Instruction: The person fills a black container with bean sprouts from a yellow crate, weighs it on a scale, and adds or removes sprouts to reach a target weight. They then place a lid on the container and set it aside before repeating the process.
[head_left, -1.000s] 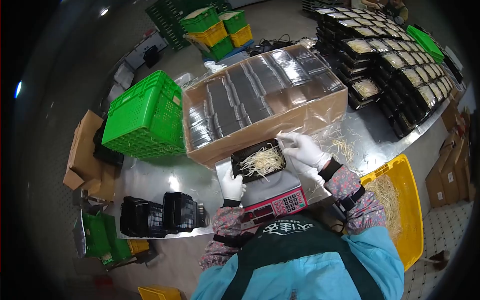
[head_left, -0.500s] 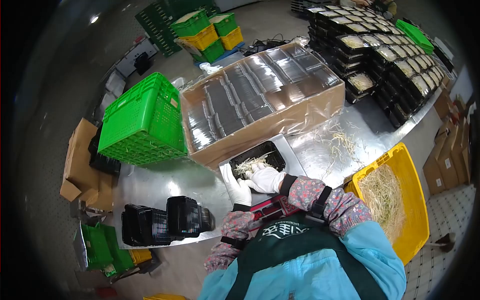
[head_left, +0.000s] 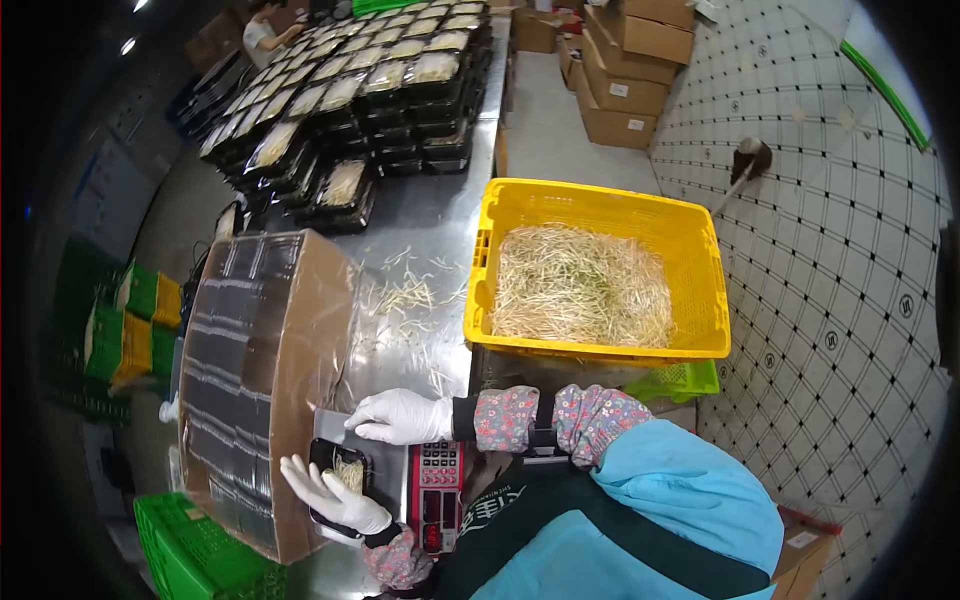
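Note:
White gloves cover both hands. My left hand (head_left: pixel 335 499) is spread over the near left side of a black tray (head_left: pixel 343 462), which holds some pale sprouts and rests on the plate of a red scale (head_left: pixel 437 497). Above the scale plate's right part is my right hand (head_left: pixel 400 416), with its fingers close together and pointing left; whether anything is between them is hidden. To the right, a yellow crate (head_left: pixel 600 349) holds a large heap of sprouts (head_left: pixel 580 285).
A carton (head_left: pixel 312 370) of empty black trays stands left of the scale. Stacks of filled, wrapped trays (head_left: pixel 400 75) cover the table's far end, near a person (head_left: pixel 262 35). Loose sprouts (head_left: pixel 405 293) lie on the metal table (head_left: pixel 395 350). A green crate (head_left: pixel 195 550) is at lower left.
The view has swung right toward the yellow crate. My right hand has come out of the black tray and lifted off to its right. My left hand's fingers have spread.

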